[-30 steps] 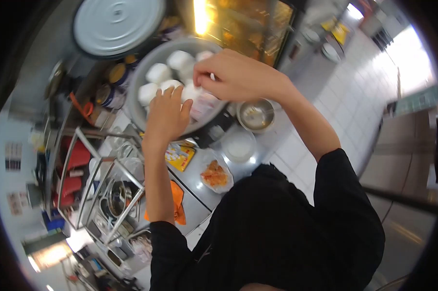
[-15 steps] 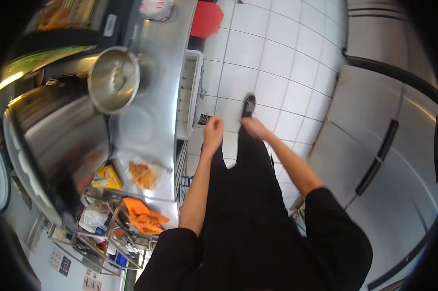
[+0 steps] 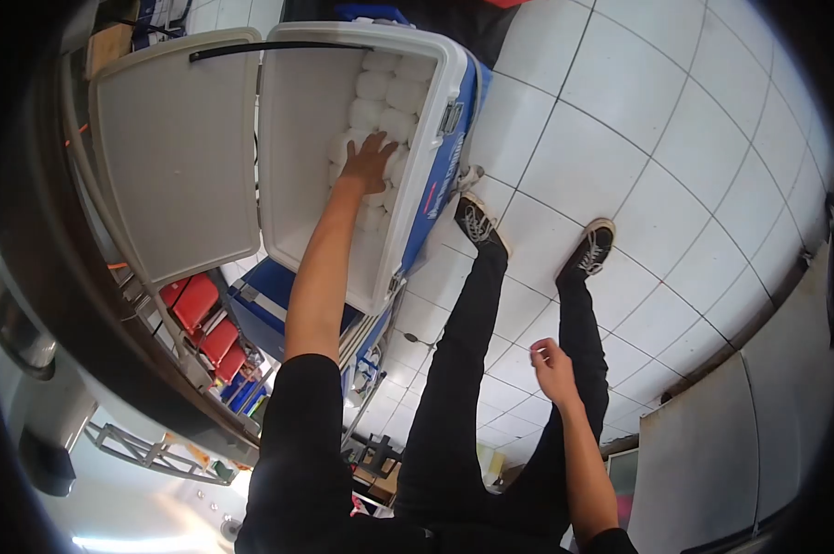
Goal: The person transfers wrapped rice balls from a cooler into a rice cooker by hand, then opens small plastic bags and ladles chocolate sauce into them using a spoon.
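Observation:
My left hand reaches down into a large open cooler box, its fingers spread over rows of white round lumps. The lumps look like dough balls, though I cannot make out for sure what they are. The hand rests on or just above them, and its fingers are not closed round any. Off to the right, my right hand hangs in front of my leg with its fingers loosely bent and apart, with nothing visible in it.
The cooler's cream lid is swung back to the left. Red stacked stools stand below it, near a second blue box. White floor tiles stretch to the right, with a metal cabinet at the lower right.
The view has moved from the steel counter with the metal bowl to the open cooler. My left hand has gone into the cooler and spread its fingers; my right hand hangs farther to the right.

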{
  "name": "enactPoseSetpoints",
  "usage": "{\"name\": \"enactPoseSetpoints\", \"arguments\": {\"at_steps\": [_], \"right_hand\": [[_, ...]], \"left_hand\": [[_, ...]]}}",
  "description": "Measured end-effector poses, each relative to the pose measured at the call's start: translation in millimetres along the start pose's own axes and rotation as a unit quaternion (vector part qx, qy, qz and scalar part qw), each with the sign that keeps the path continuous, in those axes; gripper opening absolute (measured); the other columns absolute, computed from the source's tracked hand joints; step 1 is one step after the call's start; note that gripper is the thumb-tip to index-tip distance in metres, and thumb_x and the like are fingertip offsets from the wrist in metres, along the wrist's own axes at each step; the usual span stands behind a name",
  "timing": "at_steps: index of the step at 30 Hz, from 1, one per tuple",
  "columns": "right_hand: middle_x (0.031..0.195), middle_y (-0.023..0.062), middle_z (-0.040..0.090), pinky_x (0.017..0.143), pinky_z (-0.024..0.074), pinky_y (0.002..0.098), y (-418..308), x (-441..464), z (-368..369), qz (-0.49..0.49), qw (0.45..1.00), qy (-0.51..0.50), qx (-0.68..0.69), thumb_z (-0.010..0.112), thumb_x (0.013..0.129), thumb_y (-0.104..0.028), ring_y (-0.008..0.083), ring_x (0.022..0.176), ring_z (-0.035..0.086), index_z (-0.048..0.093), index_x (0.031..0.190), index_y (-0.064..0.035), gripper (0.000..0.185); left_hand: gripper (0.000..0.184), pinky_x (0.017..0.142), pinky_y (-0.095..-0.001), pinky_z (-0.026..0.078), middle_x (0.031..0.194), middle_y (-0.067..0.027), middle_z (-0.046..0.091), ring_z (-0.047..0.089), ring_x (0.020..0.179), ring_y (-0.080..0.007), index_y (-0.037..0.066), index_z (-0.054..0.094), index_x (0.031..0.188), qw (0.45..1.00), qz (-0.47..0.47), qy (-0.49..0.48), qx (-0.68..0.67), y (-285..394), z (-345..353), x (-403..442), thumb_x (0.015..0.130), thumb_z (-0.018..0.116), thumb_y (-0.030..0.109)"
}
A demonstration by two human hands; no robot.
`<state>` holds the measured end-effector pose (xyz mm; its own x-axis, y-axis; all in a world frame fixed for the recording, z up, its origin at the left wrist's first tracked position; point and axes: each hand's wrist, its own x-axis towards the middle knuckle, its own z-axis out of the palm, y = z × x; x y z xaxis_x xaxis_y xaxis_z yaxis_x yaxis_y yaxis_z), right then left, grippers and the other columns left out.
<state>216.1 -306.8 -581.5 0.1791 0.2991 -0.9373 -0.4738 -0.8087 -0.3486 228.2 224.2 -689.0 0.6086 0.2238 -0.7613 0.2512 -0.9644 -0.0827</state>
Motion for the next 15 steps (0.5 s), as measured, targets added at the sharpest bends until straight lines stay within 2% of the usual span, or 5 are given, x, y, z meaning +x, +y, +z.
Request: {"name": "enactPoseSetpoints", "arguments": {"at_steps": [2,5,9,12,15], "right_hand": [[0.079,0.0098,0.068,0.063,0.0494,0.0321,0,5,5,-0.011,0.997,0.014,0.069,0.060,0.095,-0.018,0.0160,0.068,0.063,0.064,0.105,-0.0048,0.017],[0.077,0.0064,0.065,0.059,0.0466,0.0291,2,8,9,-0.027,0.994,0.006,0.102,0.059,0.096,-0.016,0.0111,0.065,0.059,0.062,0.105,-0.0042,0.015],[0.079,0.0056,0.066,0.061,0.0465,0.0261,1,10,14,-0.029,0.990,-0.002,0.137,0.059,0.097,-0.015,0.0102,0.067,0.059,0.062,0.104,-0.0050,0.012],[0.082,0.0049,0.066,0.063,0.0480,0.0255,-8,13,12,-0.013,0.990,-0.009,0.143,0.059,0.099,-0.015,0.0098,0.072,0.060,0.062,0.105,-0.0057,0.012],[0.083,0.0054,0.066,0.064,0.0485,0.0258,-16,15,11,-0.016,0.989,-0.026,0.145,0.058,0.099,-0.015,0.0101,0.074,0.060,0.062,0.106,-0.0048,0.013]], "left_hand": [[0.087,0.114,-0.0458,0.036,0.152,-0.0142,0.041,0.036,0.144,-0.0313,0.011,0.039,0.149,0.996,-0.018,-0.085,0.021,2,-3,7,0.072,0.079,0.008],[0.078,0.111,-0.0448,0.039,0.146,-0.0147,0.046,0.039,0.140,-0.0311,0.010,0.048,0.143,0.995,0.012,-0.050,0.083,-9,13,9,0.072,0.080,0.009],[0.062,0.108,-0.0463,0.040,0.138,-0.0146,0.049,0.044,0.131,-0.0322,0.006,0.062,0.128,0.998,0.036,-0.055,-0.011,-31,-4,-8,0.069,0.078,0.012],[0.066,0.111,-0.0523,0.037,0.148,-0.0126,0.044,0.038,0.139,-0.0329,0.009,0.061,0.133,0.990,0.039,-0.137,0.017,-23,-41,-23,0.071,0.082,0.015],[0.081,0.113,-0.0562,0.033,0.153,-0.0138,0.040,0.031,0.145,-0.0346,0.011,0.052,0.145,0.979,0.165,-0.096,0.065,5,-33,-24,0.071,0.082,0.023]]}}
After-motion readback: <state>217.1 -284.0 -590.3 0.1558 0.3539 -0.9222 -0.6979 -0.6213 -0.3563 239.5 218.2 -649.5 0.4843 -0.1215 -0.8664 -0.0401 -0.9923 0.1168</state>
